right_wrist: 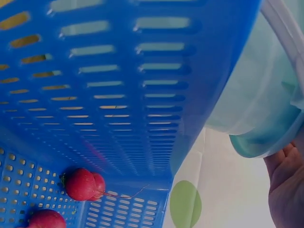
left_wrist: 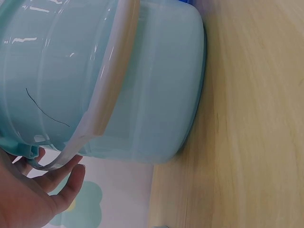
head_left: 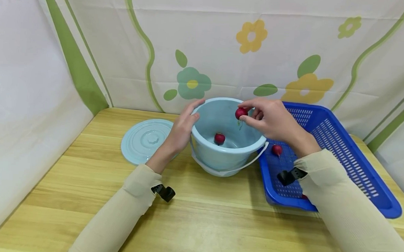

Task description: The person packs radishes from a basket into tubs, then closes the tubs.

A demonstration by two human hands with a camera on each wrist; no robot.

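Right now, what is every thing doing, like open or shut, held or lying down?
Bucket: open, upright on the table, handle down.
Lid: off, flat on the table left of the bucket.
Left hand: fingers straight against the bucket's rim.
Right hand: pinching a radish above the bucket.
Held radish: in the air.
Radish in the bucket: resting on the bottom.
Basket: open; radishes lie inside.
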